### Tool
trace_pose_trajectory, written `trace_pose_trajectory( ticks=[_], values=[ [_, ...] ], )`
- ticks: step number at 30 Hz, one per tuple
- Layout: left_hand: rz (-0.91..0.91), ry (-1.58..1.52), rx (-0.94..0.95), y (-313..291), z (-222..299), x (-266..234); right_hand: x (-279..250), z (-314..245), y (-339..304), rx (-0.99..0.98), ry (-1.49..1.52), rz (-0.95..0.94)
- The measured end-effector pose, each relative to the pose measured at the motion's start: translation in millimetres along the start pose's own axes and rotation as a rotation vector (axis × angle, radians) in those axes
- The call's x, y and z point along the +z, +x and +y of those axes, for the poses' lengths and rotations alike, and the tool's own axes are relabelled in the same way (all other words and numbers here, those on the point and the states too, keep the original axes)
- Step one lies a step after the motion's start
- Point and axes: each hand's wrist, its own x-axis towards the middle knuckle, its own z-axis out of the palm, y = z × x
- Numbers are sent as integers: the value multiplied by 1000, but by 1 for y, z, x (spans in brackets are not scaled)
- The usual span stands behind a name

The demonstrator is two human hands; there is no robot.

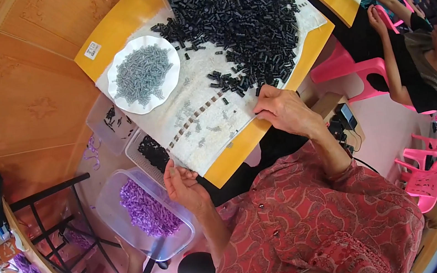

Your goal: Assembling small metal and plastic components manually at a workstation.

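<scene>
A white cloth [206, 149] covers much of a yellow table. My right hand [284, 109] is at its front edge, fingertips pressed together; what they hold is hidden. By the cloth's near left corner is my left hand [185, 186], its fingers bent and thumb close to them; I cannot make out anything in it. Ahead of my right hand spreads a big heap of short black plastic pieces [238, 16]. Small grey see-through pieces [143, 71] fill a wavy-rimmed white plate [173, 90]. A few similar grey pieces [201, 140] lie loose on the cloth, near a dashed brown stripe.
Below the table's left side stand a basket of black pieces [152, 152] and a clear tub [111, 207] of purple pieces [147, 208]. A black metal frame [69, 230] is farther left. Pink chairs [351, 70] and another person [414, 56] are at right.
</scene>
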Motion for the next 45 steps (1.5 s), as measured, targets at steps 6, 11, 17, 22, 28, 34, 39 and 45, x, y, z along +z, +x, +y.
trace_pose_trajectory(
  ticks=[6,11,17,22,28,34,39,45],
  values=[
    [132,356,316,-8,5,16,2,2,1,25,83,85],
    [-62,688,401,-15,12,40,-3,7,2,12,232,133],
    [-482,989,556,-15,-5,114,-11,12,-2,10,392,11],
    [-601,1246,803,2,-32,152,-10,7,0,21,346,33],
    [-618,1346,791,7,-45,162,-2,11,0,30,357,54],
    [-633,1392,803,8,-38,163,0,11,3,38,380,47],
    [-557,644,170,15,-36,132,-2,7,6,20,409,63],
    [-587,90,-186,15,-15,110,3,1,10,15,438,71]
  ],
)
